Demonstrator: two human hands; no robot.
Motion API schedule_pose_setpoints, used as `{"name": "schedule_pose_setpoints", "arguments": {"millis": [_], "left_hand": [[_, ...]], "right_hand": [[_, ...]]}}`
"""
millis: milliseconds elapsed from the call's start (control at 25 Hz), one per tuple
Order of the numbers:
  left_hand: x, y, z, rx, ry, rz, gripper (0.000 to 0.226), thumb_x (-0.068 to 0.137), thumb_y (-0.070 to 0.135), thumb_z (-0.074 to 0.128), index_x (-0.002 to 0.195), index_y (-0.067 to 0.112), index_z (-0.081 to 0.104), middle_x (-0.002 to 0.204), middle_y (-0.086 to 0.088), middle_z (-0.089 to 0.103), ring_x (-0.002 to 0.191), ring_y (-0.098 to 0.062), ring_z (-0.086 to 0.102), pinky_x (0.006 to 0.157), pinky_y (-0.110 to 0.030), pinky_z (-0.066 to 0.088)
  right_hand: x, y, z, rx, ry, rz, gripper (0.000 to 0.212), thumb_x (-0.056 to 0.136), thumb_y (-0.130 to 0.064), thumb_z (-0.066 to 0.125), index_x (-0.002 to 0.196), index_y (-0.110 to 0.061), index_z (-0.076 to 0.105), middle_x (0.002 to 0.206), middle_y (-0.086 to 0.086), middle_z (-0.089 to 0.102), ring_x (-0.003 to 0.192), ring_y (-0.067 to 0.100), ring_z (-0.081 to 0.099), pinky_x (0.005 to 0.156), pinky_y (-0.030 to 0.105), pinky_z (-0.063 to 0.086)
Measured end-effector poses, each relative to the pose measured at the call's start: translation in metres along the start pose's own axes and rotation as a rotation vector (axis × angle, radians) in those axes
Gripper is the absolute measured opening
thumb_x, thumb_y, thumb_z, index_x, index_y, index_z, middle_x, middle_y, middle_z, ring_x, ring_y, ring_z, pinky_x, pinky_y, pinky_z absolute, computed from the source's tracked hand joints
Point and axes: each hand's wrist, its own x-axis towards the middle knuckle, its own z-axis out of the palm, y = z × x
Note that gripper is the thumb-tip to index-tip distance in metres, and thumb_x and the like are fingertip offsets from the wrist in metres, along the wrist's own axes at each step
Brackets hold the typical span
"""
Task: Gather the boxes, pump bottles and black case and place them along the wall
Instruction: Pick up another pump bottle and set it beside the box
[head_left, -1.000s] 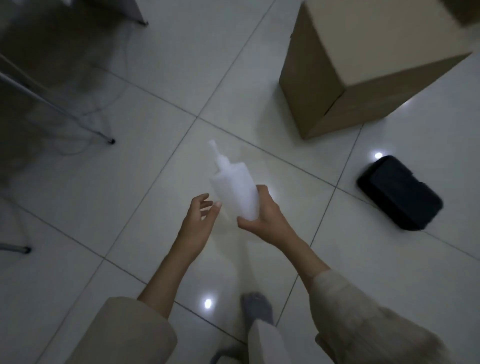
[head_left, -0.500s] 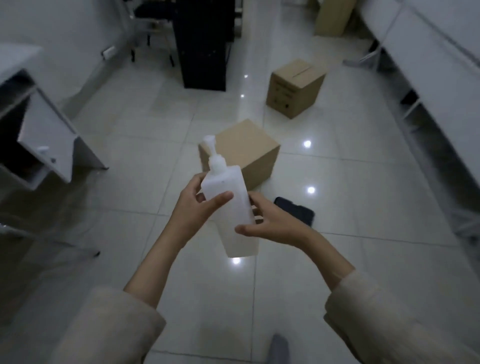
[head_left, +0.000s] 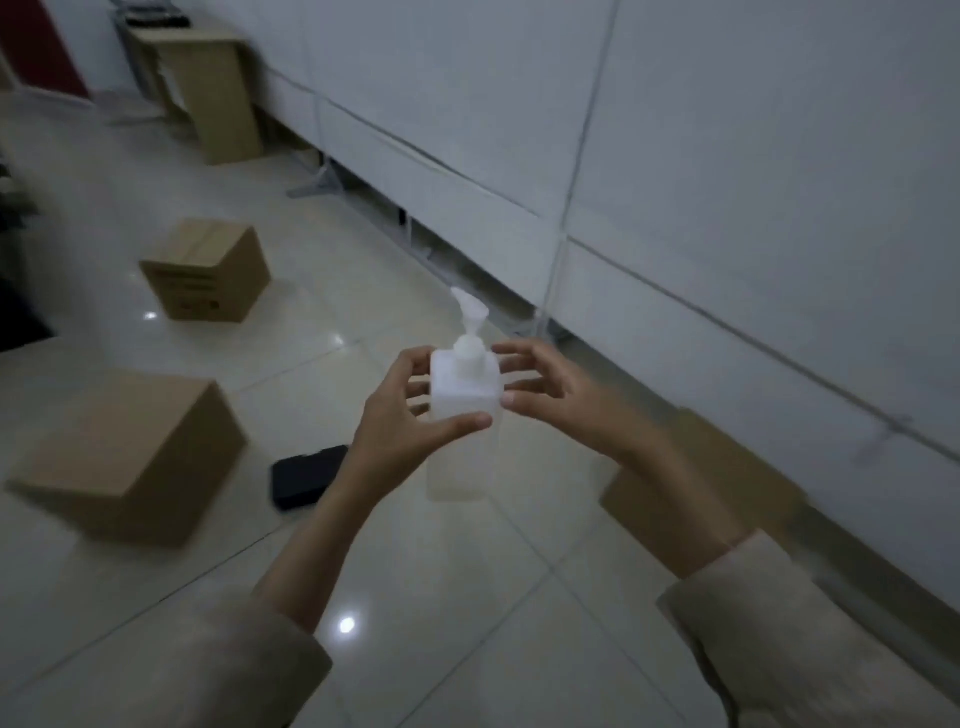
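You're over a glossy pale tile floor (head_left: 363, 597) with dark grout lines; small ceiling-light glints (head_left: 346, 625) reflect off it. Light is dim and the frame is motion-blurred. A run of white panelled wall units (head_left: 727, 182) fills your right side, with a shadowed gap at its base. A light wooden desk (head_left: 208, 88) stands far left beside a dark red panel (head_left: 41, 47).

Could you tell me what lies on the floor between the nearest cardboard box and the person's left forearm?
A black case, flat on the tiles, in the head view.
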Motion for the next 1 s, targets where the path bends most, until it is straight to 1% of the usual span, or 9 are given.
{"name": "schedule_pose_setpoints", "arguments": {"millis": [80,160,280,360,520,640,800,880,1000], "left_hand": [[-0.006,0.02,0.073,0.016,-0.112,0.032,0.07,0.058,0.032,0.084,0.116,0.027,0.046,0.108,0.021,0.054,0.101,-0.001,0.056,0.073,-0.015,0.05],[-0.021,0.041,0.148,0.002,-0.191,0.068,0.071,0.057,0.032,0.085,0.116,0.027,0.046,0.113,0.013,0.056,0.103,-0.005,0.056,0.078,-0.016,0.049],[-0.046,0.07,0.25,-0.016,-0.285,0.123,0.073,0.058,0.031,0.085,0.118,0.026,0.046,0.119,0.005,0.056,0.102,-0.008,0.056,0.079,-0.016,0.048],[-0.062,0.086,0.314,-0.003,-0.368,0.158,0.071,0.057,0.033,0.085,0.116,0.031,0.045,0.118,0.007,0.054,0.099,-0.003,0.055,0.076,-0.016,0.048],[-0.083,0.103,0.416,0.026,-0.518,0.209,0.068,0.056,0.038,0.085,0.11,0.035,0.044,0.113,0.008,0.054,0.1,-0.01,0.054,0.083,-0.03,0.051],[-0.08,0.108,0.477,0.048,-0.682,0.199,0.064,0.063,0.029,0.083,0.112,0.029,0.042,0.111,0.006,0.048,0.098,-0.005,0.05,0.081,-0.019,0.046],[-0.044,0.095,0.551,0.094,-0.878,0.161,0.072,0.07,0.021,0.077,0.131,0.013,0.039,0.126,-0.003,0.043,0.115,-0.017,0.045,0.088,-0.025,0.037],[-0.015,0.085,0.583,0.121,-0.942,0.135,0.073,0.073,0.022,0.075,0.135,0.013,0.036,0.131,-0.002,0.041,0.113,-0.012,0.041,0.085,-0.021,0.036],[0.036,0.07,0.626,0.167,-1.021,0.106,0.057,0.078,0.021,0.07,0.129,0.017,0.045,0.129,-0.002,0.044,0.113,-0.016,0.043,0.079,-0.017,0.038]], "right_hand": [[-0.06,0.016,-0.05,0.003,0.15,0.021,0.036,0.086,-0.03,0.061,0.12,-0.032,0.048,0.12,-0.009,0.054,0.109,0.011,0.058,0.093,0.029,0.05],[-0.122,0.032,-0.092,-0.018,0.264,0.058,0.03,0.087,-0.029,0.061,0.115,-0.03,0.052,0.117,-0.011,0.055,0.11,0.012,0.057,0.093,0.03,0.049],[-0.205,0.058,-0.143,-0.069,0.429,0.123,0.032,0.087,-0.031,0.06,0.117,-0.02,0.056,0.12,-0.005,0.058,0.11,0.014,0.057,0.092,0.029,0.05],[-0.255,0.078,-0.172,-0.08,0.547,0.181,0.029,0.088,-0.03,0.059,0.114,-0.017,0.059,0.118,-0.001,0.061,0.108,0.017,0.058,0.092,0.034,0.05],[-0.326,0.122,-0.221,-0.113,0.747,0.3,0.02,0.087,-0.026,0.06,0.1,-0.013,0.067,0.108,0.004,0.067,0.102,0.019,0.061,0.093,0.038,0.049],[-0.352,0.155,-0.254,-0.08,0.849,0.354,0.017,0.085,-0.022,0.062,0.097,-0.013,0.07,0.103,0.005,0.07,0.099,0.019,0.063,0.09,0.034,0.05],[-0.357,0.209,-0.299,-0.038,0.937,0.434,0.016,0.086,-0.016,0.061,0.098,-0.011,0.07,0.097,0.002,0.067,0.096,0.016,0.062,0.088,0.031,0.048],[-0.351,0.239,-0.325,-0.008,0.959,0.471,0.015,0.086,-0.015,0.061,0.097,-0.011,0.07,0.095,-0.001,0.066,0.096,0.017,0.062,0.088,0.033,0.049],[-0.335,0.287,-0.369,0.057,1.011,0.535,0.011,0.084,-0.013,0.062,0.092,-0.015,0.069,0.097,0.002,0.068,0.098,0.024,0.063,0.086,0.038,0.05]]}}
